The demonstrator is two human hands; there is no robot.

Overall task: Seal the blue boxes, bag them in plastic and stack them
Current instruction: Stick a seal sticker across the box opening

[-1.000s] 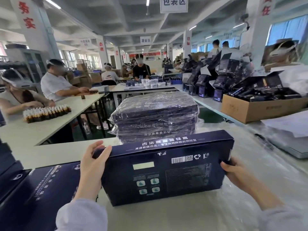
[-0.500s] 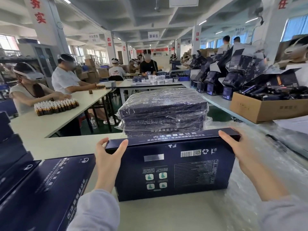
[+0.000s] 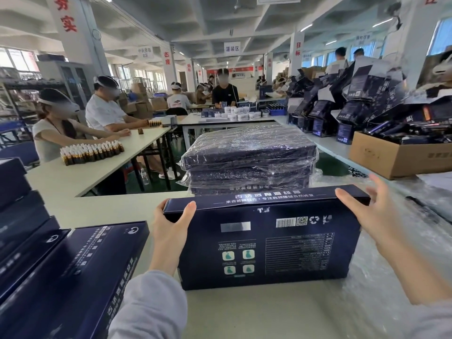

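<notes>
Head view. One blue box (image 3: 266, 238) stands on its long edge mid-table (image 3: 97, 211), printed face toward the camera, top flap edge up.

The left hand (image 3: 168, 231) clamps the box's upper left corner, thumb on the near face and fingers wrapped behind. The right hand (image 3: 374, 216) is at the upper right corner with fingers spread and straight, one lying along the top edge, not closed on anything.

Step in hand looks like sealing, i.e. closing the top flap. To do it well:
- keep the left grip firm so the box stays upright
- run the right fingers along the top edge, corner to corner
- check both corners sit flush before bagging, or the plastic may snag

Counts:
- held box: one
- bagged stack (image 3: 249, 157) at the table's far edge, just behind the held box: three wrapped boxes clear, a fourth maybe at the bottom, partly hidden
- unbagged boxes (image 3: 73, 277) at the near-left corner: one lying flat, more piled along the left edge, exact number can't tell
- clear plastic (image 3: 396, 277) covers the right side of the table, sheets not countable
- cardboard carton (image 3: 396, 157) toward the far right: one
</notes>
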